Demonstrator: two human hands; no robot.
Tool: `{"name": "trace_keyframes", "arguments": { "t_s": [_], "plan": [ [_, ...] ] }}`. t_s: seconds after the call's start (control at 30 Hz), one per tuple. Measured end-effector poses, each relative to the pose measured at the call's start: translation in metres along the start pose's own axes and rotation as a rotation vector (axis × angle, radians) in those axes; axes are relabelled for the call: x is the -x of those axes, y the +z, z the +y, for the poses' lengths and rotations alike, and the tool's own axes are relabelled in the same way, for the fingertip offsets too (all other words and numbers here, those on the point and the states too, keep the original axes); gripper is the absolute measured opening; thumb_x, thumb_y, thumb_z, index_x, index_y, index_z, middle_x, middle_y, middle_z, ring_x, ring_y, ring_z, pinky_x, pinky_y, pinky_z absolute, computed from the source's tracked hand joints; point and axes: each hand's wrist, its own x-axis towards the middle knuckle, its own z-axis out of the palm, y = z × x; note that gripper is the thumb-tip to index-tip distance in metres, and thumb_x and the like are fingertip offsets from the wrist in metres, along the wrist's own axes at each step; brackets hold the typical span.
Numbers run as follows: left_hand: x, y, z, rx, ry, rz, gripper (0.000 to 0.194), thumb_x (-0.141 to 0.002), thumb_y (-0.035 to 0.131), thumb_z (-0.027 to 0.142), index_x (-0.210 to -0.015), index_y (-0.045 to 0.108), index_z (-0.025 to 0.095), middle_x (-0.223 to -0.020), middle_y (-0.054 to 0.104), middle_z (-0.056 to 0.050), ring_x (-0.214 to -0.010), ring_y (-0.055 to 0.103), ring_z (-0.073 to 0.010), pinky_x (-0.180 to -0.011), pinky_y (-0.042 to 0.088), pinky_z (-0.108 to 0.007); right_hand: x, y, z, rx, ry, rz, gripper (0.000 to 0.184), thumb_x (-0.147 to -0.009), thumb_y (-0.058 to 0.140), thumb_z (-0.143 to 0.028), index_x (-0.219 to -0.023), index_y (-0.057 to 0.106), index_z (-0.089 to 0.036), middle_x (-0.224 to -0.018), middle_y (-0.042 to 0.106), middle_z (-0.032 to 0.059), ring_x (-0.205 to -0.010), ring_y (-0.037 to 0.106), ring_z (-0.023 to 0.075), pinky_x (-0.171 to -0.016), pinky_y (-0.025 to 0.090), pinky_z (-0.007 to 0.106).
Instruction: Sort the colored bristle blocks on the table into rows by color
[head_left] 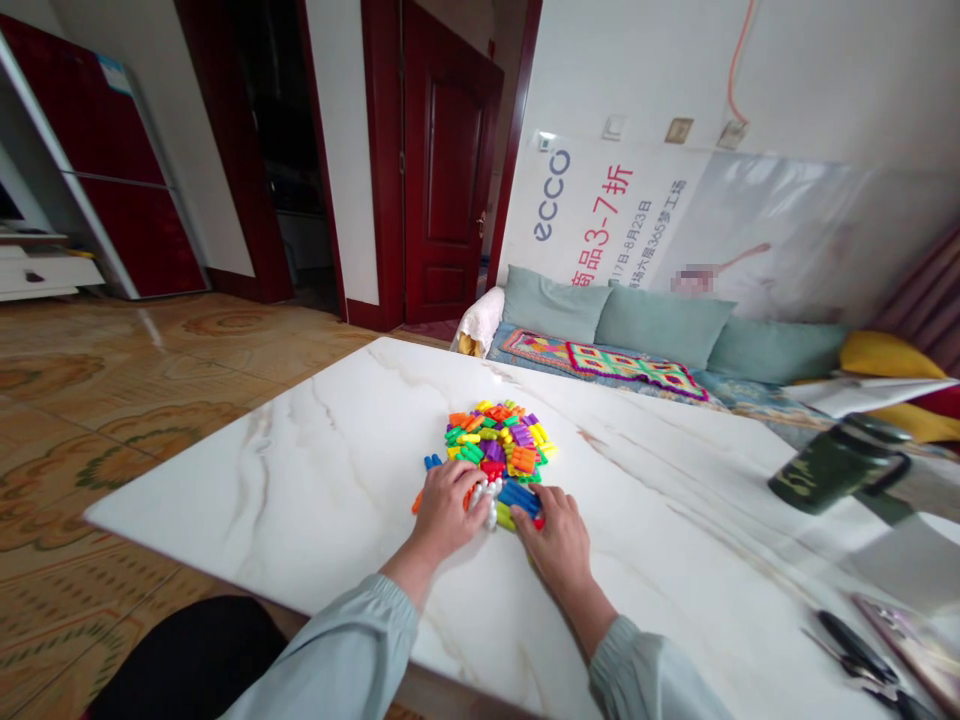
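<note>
A heap of small plastic building pieces (499,430) in orange, green, yellow, purple and red lies on the white marbled table (337,470). In front of it, my left hand (444,512) curls round the left side of a cluster, its thumb against a white knobbly piece (492,492). On the other side, my right hand (556,535) grips the end of a blue piece (519,496), with a yellow-green piece (505,517) just beneath. Both hands stay low over the tabletop. My fingers partly hide what they hold, and how the pieces join cannot be made out.
A dark green mug (829,465) with a handle stands at the right. Nearer me on that side are black-handled scissors or pliers (859,650) and a phone (911,645). Beyond the table is a sofa with green cushions (664,325); a red door (450,170) stands ajar.
</note>
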Motion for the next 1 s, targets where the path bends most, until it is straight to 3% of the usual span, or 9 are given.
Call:
{"name": "trace_keyframes", "arguments": {
  "t_s": [0.13,0.23,0.37,0.53,0.7,0.87,1.0],
  "plan": [
    [0.001,0.003,-0.002,0.011,0.018,-0.005,0.02,-0.082,0.062,0.029,-0.101,0.066,0.022,-0.103,0.064,-0.007,-0.1,0.058,-0.0249,-0.09,0.042,-0.042,-0.001,0.004,0.009,-0.046,0.102,0.014,0.034,-0.082,0.061,-0.037,-0.111,0.067,-0.019,-0.095,0.067,0.008,-0.088,0.06,0.024,-0.077,0.046,0.034],
    [0.002,0.005,-0.004,0.037,0.03,0.02,0.02,-0.085,0.06,0.03,-0.103,0.065,0.021,-0.104,0.064,-0.007,-0.1,0.057,-0.0248,-0.091,0.043,-0.042,-0.002,0.006,0.011,-0.089,0.146,0.009,0.024,-0.076,0.065,-0.036,-0.093,0.07,-0.019,-0.086,0.067,0.0066,-0.082,0.06,0.0229,-0.072,0.044,0.032],
    [0.001,0.001,-0.004,0.075,0.05,0.029,0.028,-0.09,0.055,0.031,-0.115,0.062,0.022,-0.109,0.065,-0.008,-0.104,0.058,-0.0248,-0.093,0.043,-0.041,-0.004,0.006,0.008,-0.417,0.228,0.053,0.022,-0.082,0.058,-0.039,-0.09,0.065,-0.02,-0.073,0.066,0.0011,-0.066,0.061,0.0178,-0.063,0.043,0.028],
    [0.001,-0.001,-0.004,0.13,0.089,0.033,0.043,-0.092,0.055,0.036,-0.133,0.052,0.021,-0.117,0.065,-0.01,-0.109,0.057,-0.0255,-0.095,0.043,-0.042,-0.007,0.003,-0.012,-0.733,0.14,0.213,0.029,-0.087,0.055,-0.044,-0.093,0.065,-0.018,-0.084,0.069,0.004,-0.078,0.063,0.0192,-0.071,0.048,0.03],
    [0.003,0.004,-0.008,0.154,0.089,0.052,0.03,-0.093,0.054,0.04,-0.113,0.062,0.019,-0.103,0.069,-0.009,-0.099,0.06,-0.0253,-0.089,0.045,-0.042,-0.008,0.003,-0.027,-0.858,0.109,0.159,0.029,-0.088,0.057,-0.044,-0.092,0.067,-0.017,-0.079,0.068,0.003,-0.073,0.06,0.0177,-0.07,0.048,0.03],
    [0.005,0.005,-0.008,0.188,0.109,0.023,0.021,-0.093,0.053,0.037,-0.097,0.063,0.02,-0.092,0.067,-0.008,-0.093,0.06,-0.0236,-0.085,0.047,-0.04,-0.009,0.009,-0.032,-1.01,0.105,0.106,0.027,-0.089,0.057,-0.043,-0.098,0.065,-0.018,-0.086,0.068,0.0039,-0.078,0.061,0.0183,-0.073,0.049,0.032],
    [0.005,0.004,-0.008,0.209,0.114,0.017,0.019,-0.094,0.051,0.036,-0.096,0.063,0.021,-0.092,0.067,-0.008,-0.093,0.06,-0.0237,-0.085,0.048,-0.041,-0.01,0.014,-0.031,-1.085,0.137,0.087,0.029,-0.088,0.058,-0.044,-0.098,0.064,-0.018,-0.083,0.066,0.0031,-0.073,0.059,0.0163,-0.068,0.049,0.03]
  ]
}}
